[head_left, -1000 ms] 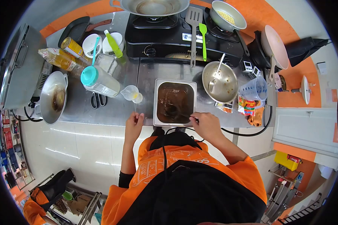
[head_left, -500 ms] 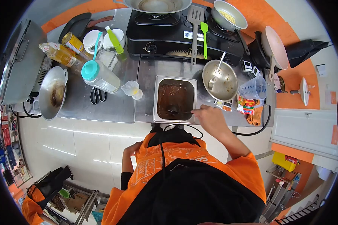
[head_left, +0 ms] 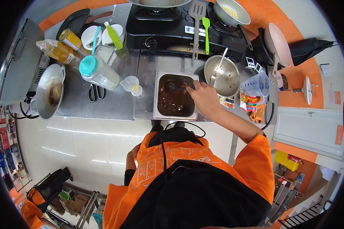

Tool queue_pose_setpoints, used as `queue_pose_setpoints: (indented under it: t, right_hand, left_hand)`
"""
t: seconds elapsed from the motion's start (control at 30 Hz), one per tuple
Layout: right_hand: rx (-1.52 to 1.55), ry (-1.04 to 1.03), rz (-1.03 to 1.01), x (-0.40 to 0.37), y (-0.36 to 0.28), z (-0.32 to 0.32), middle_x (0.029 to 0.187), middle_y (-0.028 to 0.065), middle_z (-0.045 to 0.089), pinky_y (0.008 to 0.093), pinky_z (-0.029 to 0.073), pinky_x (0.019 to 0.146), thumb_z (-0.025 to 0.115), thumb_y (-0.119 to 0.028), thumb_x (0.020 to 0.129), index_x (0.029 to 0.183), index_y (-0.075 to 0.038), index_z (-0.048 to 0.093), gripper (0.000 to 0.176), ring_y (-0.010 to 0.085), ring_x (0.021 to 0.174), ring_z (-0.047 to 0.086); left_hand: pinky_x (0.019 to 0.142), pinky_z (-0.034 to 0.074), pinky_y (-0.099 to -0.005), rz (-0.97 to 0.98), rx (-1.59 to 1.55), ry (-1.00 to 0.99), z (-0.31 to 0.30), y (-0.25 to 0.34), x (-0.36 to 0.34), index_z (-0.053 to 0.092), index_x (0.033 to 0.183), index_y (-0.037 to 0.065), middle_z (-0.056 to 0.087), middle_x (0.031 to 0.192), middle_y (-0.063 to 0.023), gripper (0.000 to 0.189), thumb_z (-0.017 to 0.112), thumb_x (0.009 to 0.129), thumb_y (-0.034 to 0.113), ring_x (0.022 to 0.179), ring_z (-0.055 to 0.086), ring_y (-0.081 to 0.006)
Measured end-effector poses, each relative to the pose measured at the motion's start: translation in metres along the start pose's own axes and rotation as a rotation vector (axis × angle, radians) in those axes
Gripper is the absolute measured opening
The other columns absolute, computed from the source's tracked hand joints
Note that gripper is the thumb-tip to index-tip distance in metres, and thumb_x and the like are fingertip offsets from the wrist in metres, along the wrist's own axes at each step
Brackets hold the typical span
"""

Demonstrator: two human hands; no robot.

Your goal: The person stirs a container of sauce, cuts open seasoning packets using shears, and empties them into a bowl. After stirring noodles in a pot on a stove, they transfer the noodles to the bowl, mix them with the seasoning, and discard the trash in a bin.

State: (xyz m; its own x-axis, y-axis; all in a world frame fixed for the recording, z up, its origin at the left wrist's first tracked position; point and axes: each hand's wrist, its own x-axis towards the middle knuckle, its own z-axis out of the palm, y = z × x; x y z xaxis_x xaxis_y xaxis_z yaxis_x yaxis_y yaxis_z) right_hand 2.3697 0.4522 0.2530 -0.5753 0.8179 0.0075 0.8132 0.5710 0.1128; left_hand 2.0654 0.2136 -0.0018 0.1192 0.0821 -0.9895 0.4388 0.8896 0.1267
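The right hand [head_left: 203,95] pinches a ladle [head_left: 171,84] in the steel container [head_left: 156,95] of dark brown liquid [head_left: 176,101], whose near left side has the left hand [head_left: 132,155], its finger state impossible to tell, while right of it a metal bowl [head_left: 230,82] holds a fork [head_left: 213,79]

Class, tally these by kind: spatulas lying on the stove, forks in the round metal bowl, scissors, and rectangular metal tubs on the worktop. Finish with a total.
Grey spatula and green spatula: 2
Fork: 1
Scissors: 1 pair
Rectangular metal tub: 1
Total: 5
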Motion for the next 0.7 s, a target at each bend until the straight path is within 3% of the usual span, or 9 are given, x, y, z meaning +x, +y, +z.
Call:
queue_pose_setpoints:
  t: [0.13, 0.33, 0.53, 0.63, 0.7]
  right_hand:
    - [0.012, -0.203, 0.016, -0.006, 0.0, -0.019, 0.078, 0.0143, 0.058, 0.0354, 0.05, 0.053, 0.055, -0.004, 0.067, 0.08, -0.003, 0.064, 0.015, 0.0259, 0.066, 0.062]
    - [0.13, -0.302, 0.008, -0.023, 0.003, -0.025, 0.064, 0.0179, 0.06, 0.0392, 0.048, 0.052, 0.055, -0.007, 0.064, 0.07, -0.003, 0.063, 0.011, 0.0311, 0.057, 0.061]
    - [0.385, -0.203, 0.1, -0.041, 0.007, -0.014, 0.064, 0.0159, 0.061, 0.0375, 0.048, 0.055, 0.056, -0.013, 0.072, 0.078, -0.007, 0.067, 0.014, 0.0292, 0.058, 0.061]
    - [0.65, -0.192, 0.306, -0.051, -0.005, 0.007, 0.068, 0.0141, 0.063, 0.0389, 0.048, 0.059, 0.056, -0.016, 0.076, 0.081, -0.009, 0.068, 0.015, 0.0317, 0.062, 0.061]
    - [0.806, -0.169, 0.399, -0.055, -0.017, 0.024, 0.068, 0.0136, 0.063, 0.0344, 0.048, 0.059, 0.057, -0.017, 0.079, 0.087, -0.008, 0.067, 0.016, 0.029, 0.061, 0.061]
  left_hand:
    - [0.079, 0.044, -0.0371, -0.019, 0.009, -0.013, 0.0, -0.005, -0.001, 0.046, 0.123, 0.01, 0.058, 0.11, -0.0058, 0.061, 0.033, 0.085, 0.055, 0.091, 0.058, -0.0192]
    - [0.08, 0.043, -0.0381, -0.043, 0.029, -0.038, -0.002, -0.006, -0.005, 0.044, 0.124, 0.011, 0.058, 0.11, -0.0056, 0.061, 0.033, 0.085, 0.056, 0.091, 0.058, -0.0189]
    - [0.082, 0.042, -0.0392, -0.048, 0.056, -0.054, -0.007, 0.001, -0.009, 0.043, 0.125, 0.011, 0.058, 0.109, -0.0053, 0.062, 0.033, 0.084, 0.057, 0.091, 0.057, -0.0187]
    - [0.083, 0.041, -0.0398, -0.048, 0.061, -0.051, -0.006, 0.003, -0.008, 0.043, 0.126, 0.012, 0.058, 0.109, -0.0052, 0.062, 0.033, 0.084, 0.057, 0.091, 0.057, -0.0185]
    - [0.083, 0.041, -0.0401, -0.048, 0.069, -0.049, -0.007, 0.006, -0.01, 0.042, 0.126, 0.012, 0.058, 0.109, -0.0051, 0.062, 0.033, 0.084, 0.057, 0.091, 0.057, -0.0184]
